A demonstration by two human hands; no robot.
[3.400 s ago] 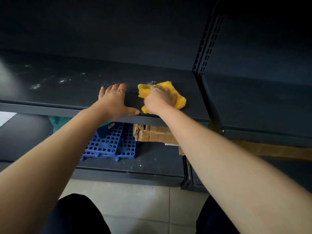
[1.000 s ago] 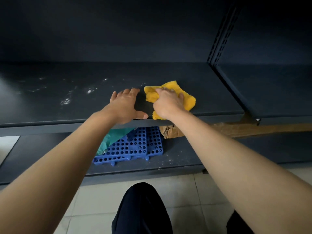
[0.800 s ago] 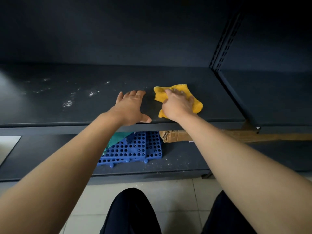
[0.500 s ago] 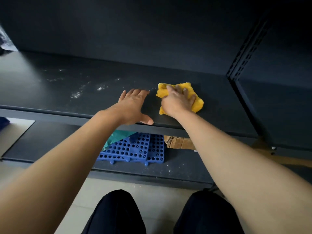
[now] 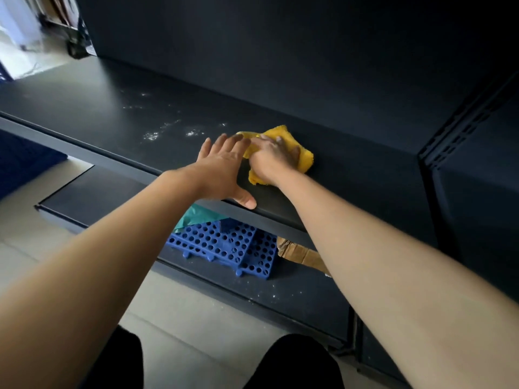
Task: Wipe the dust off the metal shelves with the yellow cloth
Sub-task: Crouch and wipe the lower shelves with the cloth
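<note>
Half a second on, my right hand had pushed the cloth deeper onto the shelf, fingers flat on it, left hand spread wide beside it, so the dust further left remained unwiped.

Dim scene; daylight from upper left, blurred there; wide-angle distortion.
</note>
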